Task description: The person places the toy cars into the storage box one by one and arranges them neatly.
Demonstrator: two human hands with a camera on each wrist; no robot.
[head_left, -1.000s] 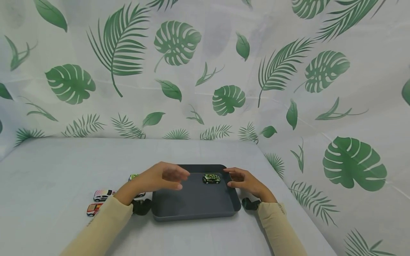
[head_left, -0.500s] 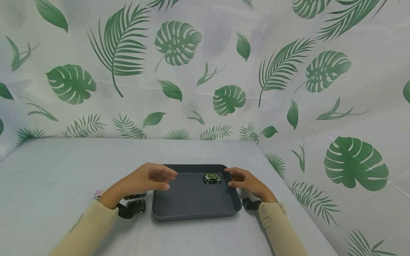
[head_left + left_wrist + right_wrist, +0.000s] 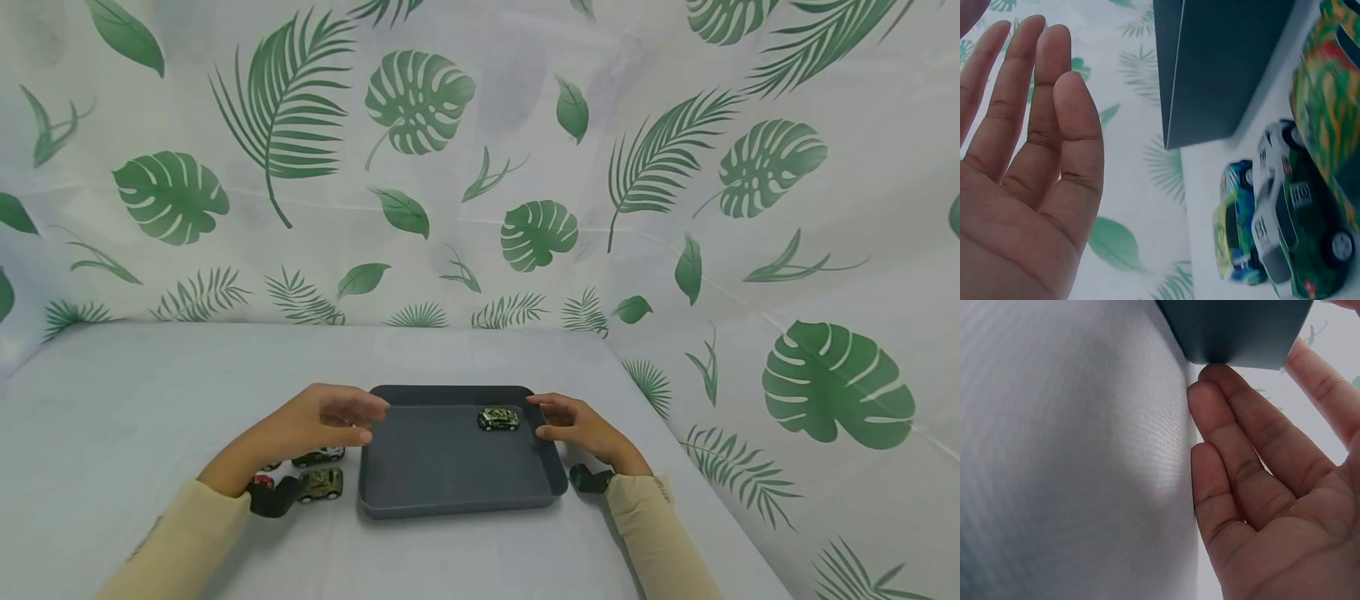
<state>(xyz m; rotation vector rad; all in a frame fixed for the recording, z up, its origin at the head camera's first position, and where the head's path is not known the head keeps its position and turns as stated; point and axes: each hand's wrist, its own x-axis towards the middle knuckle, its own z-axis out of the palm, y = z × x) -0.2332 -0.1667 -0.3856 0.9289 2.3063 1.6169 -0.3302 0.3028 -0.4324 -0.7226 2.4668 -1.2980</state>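
A dark grey tray (image 3: 461, 467) lies on the white table, with a green camouflage toy car (image 3: 498, 419) near its back right corner. My left hand (image 3: 322, 417) hovers at the tray's left edge, fingers relaxed and holding nothing. Below it stand a camouflage toy truck (image 3: 321, 483) and a black-and-white toy car (image 3: 318, 456); a red toy car (image 3: 262, 481) is mostly hidden by the wrist. My right hand (image 3: 581, 425) is at the tray's right wall, and in the right wrist view its extended fingers (image 3: 1216, 412) reach the tray's corner (image 3: 1241, 337).
In the left wrist view, a blue and yellow-green toy car (image 3: 1239, 225) stands beside the white-and-dark one (image 3: 1291, 219). A leaf-printed cloth (image 3: 450, 250) hangs behind the table (image 3: 150, 400) and along its right side.
My left hand has moved left, from over the tray to its left edge, with nothing in it. My right hand and the toy car in the tray have stayed in place.
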